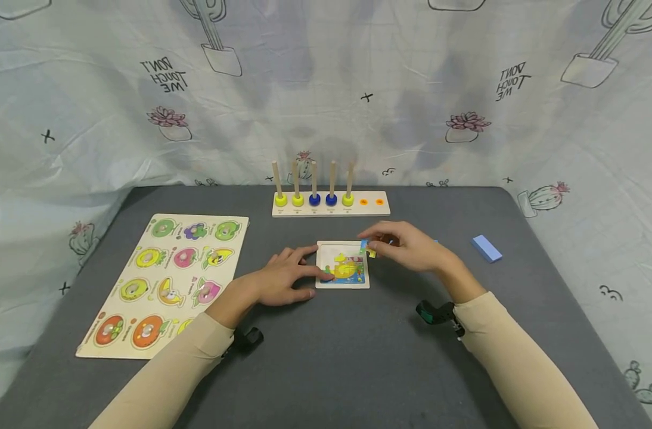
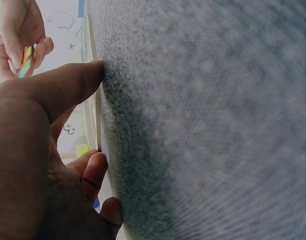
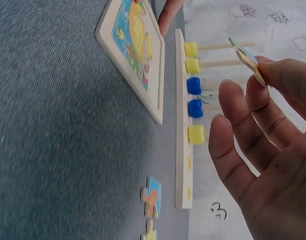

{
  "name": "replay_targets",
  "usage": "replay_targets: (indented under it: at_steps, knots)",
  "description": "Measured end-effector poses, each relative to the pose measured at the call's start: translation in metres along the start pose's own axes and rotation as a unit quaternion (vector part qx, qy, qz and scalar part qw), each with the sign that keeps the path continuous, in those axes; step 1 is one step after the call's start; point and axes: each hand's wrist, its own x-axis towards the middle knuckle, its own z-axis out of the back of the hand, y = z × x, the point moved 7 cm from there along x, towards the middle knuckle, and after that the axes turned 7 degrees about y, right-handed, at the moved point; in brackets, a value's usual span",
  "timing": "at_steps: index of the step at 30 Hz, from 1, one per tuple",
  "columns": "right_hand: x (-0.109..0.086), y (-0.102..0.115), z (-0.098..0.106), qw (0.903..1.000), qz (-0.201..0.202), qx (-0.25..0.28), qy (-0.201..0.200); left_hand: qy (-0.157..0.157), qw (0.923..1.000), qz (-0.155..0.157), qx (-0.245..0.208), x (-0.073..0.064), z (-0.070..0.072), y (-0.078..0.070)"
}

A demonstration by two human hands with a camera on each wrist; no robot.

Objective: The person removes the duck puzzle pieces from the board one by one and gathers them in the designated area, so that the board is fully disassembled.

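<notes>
One puzzle tray (image 1: 327,254) lies flat mid-worktop (image 1: 347,369), with one peg board (image 1: 373,208) at its 12 o'clock: five pegs, three yellow beads, two blue. At 9 o'clock I count twelve pictures on one fruit board (image 1: 162,232), the last partly hidden by a sleeve; at 3 o'clock, one blue block (image 1: 487,248). Two loose pieces (image 3: 152,197) show in the right wrist view.

The left hand (image 1: 283,279) is spread at the tray's 9 o'clock, one fingertip on the picture. The right hand (image 1: 406,245) pinches a puzzle piece (image 1: 364,246) — blue, green and yellow — by the tray's 2 o'clock corner. The tray is partly filled — yellow figure, blue below, bare pale base towards 11 o'clock.
</notes>
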Motion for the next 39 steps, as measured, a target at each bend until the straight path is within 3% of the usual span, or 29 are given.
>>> replay_targets:
  at_steps: [7, 22, 31, 39]
  knots:
    - [-0.011, -0.006, 0.005, 1.0000, 0.007, 0.003, 0.000, -0.001, 1.0000, 0.005, 0.000, 0.000, -0.003, 0.003]
    - [-0.036, -0.034, 0.008, 0.9994, -0.034, -0.002, -0.004, 0.004, 1.0000, -0.005, 0.001, 0.003, -0.003, 0.002]
    - [-0.040, -0.053, 0.008, 0.9989, -0.046, -0.009, -0.007, 0.001, 1.0000, -0.006, 0.000, 0.003, -0.001, 0.000]
    - [-0.043, -0.065, 0.006, 0.9991, -0.030, -0.028, -0.003, 0.009, 1.0000, 0.003, -0.001, 0.001, -0.003, 0.001]
